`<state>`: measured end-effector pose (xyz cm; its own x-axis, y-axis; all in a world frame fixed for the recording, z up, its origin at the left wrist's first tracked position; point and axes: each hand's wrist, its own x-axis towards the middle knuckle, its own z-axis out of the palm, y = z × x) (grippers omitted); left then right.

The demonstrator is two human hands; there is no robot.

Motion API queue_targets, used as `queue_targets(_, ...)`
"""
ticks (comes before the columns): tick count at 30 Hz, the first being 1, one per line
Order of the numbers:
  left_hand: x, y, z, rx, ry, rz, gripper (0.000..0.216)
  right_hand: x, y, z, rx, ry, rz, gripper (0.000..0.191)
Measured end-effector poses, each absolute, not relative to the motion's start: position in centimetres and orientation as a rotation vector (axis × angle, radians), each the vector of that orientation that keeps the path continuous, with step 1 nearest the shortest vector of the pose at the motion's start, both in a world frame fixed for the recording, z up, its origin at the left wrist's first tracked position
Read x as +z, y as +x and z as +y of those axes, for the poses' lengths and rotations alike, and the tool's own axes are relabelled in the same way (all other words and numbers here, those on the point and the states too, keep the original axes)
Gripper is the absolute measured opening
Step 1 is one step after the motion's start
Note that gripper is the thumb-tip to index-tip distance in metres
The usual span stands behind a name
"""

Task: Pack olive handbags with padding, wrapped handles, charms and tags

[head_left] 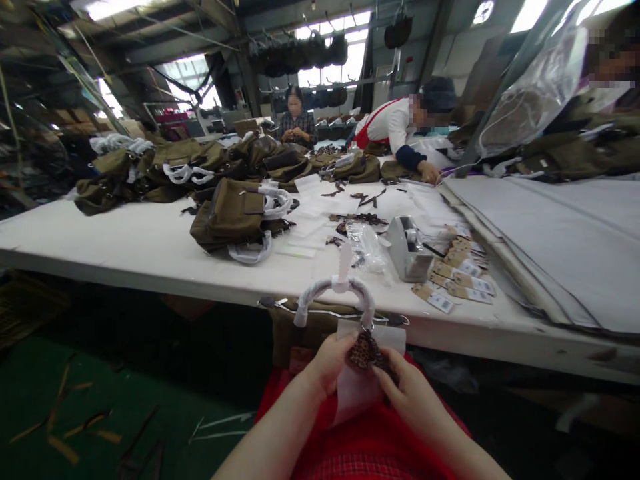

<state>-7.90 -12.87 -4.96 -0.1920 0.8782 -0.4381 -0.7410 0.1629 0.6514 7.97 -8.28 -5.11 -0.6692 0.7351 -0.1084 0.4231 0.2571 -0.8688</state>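
An olive handbag (305, 333) rests in my lap below the table edge, its handle (333, 297) wrapped in white foam. A leopard-print charm (364, 351) hangs from the handle over a sheet of white tissue paper (357, 393). My left hand (327, 367) pinches the charm and paper from the left. My right hand (407, 390) closes on them from the right. Both hands have their fingers curled in around the charm.
The white worktable (125, 247) holds a tape dispenser (407, 250), paper hang tags (463, 277), a clear plastic bag (367, 247), an olive bag (235, 220) and piles of more. Grey sheets (550, 233) lie stacked at right. Two people work at the far side.
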Motion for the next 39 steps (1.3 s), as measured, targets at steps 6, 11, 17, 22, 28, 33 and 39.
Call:
queue_targets(6, -5.3, -7.9, -13.1, 1.473, 0.228, 0.930, 0.043, -6.1, 9.0, -9.1, 1.354, -1.130, -2.161, 0.053)
queue_targets(11, -4.9, -7.2, -13.1, 1.496, 0.304, 1.037, 0.045, -6.9, 8.6, -10.5, 1.352, -1.137, -2.258, 0.070)
queue_targets(17, -4.2, -6.6, -12.7, 1.545, 0.255, 1.117, 0.048, -5.5, 10.0, -9.3, 1.042, -1.123, -2.345, 0.054)
queue_targets(22, -4.4, -6.9, -12.7, 1.534, 0.239, 1.114, 0.049, -6.3, 11.8, -4.6, 0.861, -1.294, -2.069, 0.047)
queue_targets(28, -5.1, -6.6, -12.7, 1.543, 0.317, 1.160, 0.042, -6.7, 9.6, -5.5, 1.216, -1.000, -2.011, 0.038)
queue_targets(33, -5.7, -6.2, -12.4, 1.639, 0.332, 1.191, 0.034, -4.6, 5.0, -7.2, 1.120, -0.926, -2.157, 0.035)
queue_targets(39, -6.0, -7.3, -12.9, 1.549, 0.223, 0.944, 0.034, -3.7, 3.2, -6.4, 1.122, -1.023, -2.261, 0.031)
